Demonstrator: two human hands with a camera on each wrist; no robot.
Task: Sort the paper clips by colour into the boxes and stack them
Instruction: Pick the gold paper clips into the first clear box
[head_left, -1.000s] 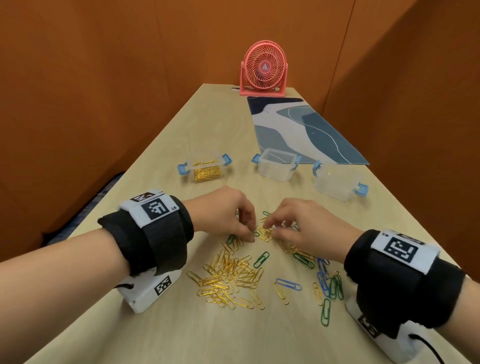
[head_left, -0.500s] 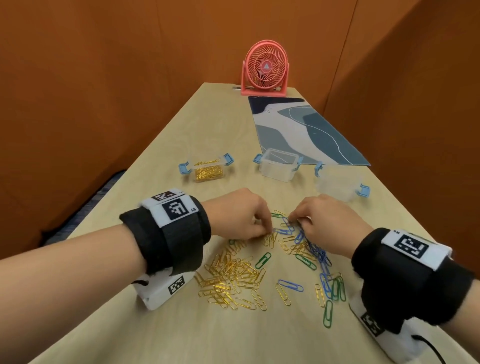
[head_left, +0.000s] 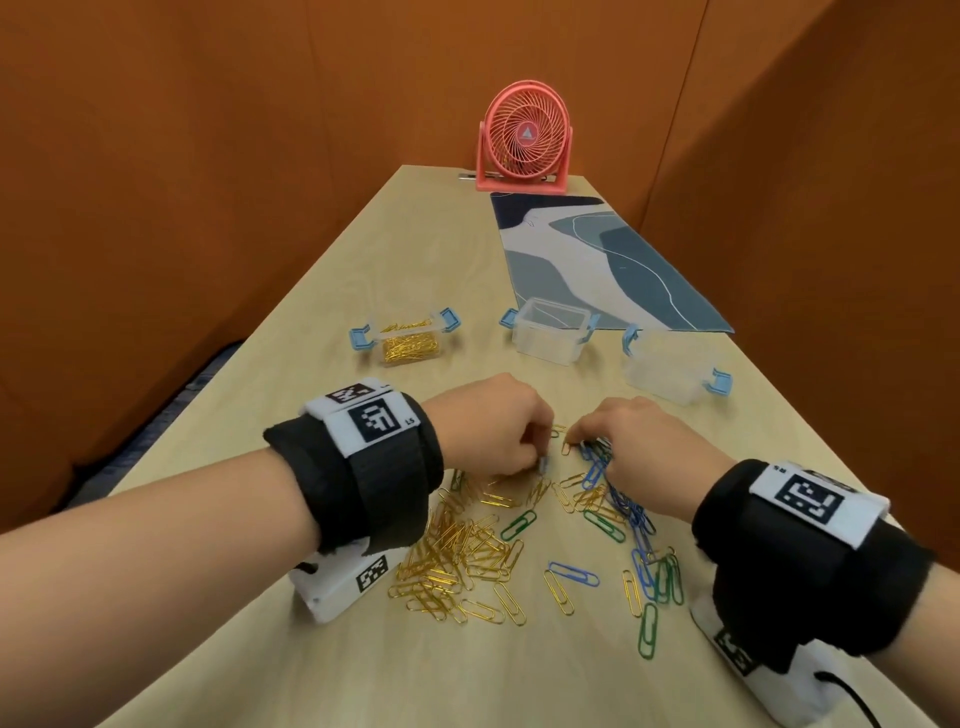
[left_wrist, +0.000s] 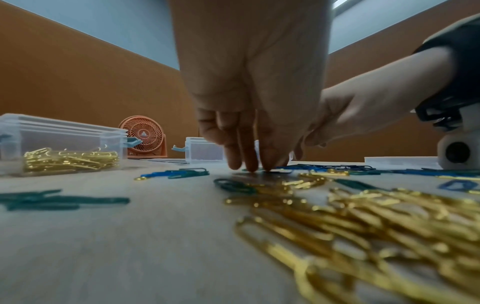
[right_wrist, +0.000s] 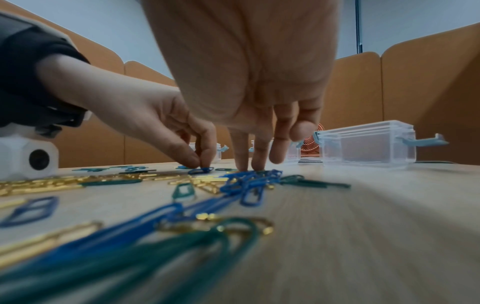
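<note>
Gold, blue and green paper clips lie mixed on the wooden table (head_left: 332, 670). The gold heap (head_left: 457, 556) is near my left wrist and a blue cluster (head_left: 618, 493) runs under my right hand. My left hand (head_left: 540, 460) pinches a blue clip (right_wrist: 201, 170) against the table between thumb and forefinger. My right hand (head_left: 576, 439) presses two straight fingertips (right_wrist: 244, 164) on the far end of the blue cluster (right_wrist: 249, 181). Beyond the hands, one clear box (head_left: 410, 343) holds gold clips, a second (head_left: 553, 338) stands empty and a third (head_left: 670, 371) lies to the right.
A pink desk fan (head_left: 524, 140) stands at the table's far end, with a blue-and-white mat (head_left: 597, 260) in front of it. Orange partition walls close in both sides. Single green clips (head_left: 518, 525) and gold clips lie between my wrists.
Both hands have moved farther up the pile. The right hand's fingers now rest on the blue cluster, and the left hand's fingers have closed on a blue clip.
</note>
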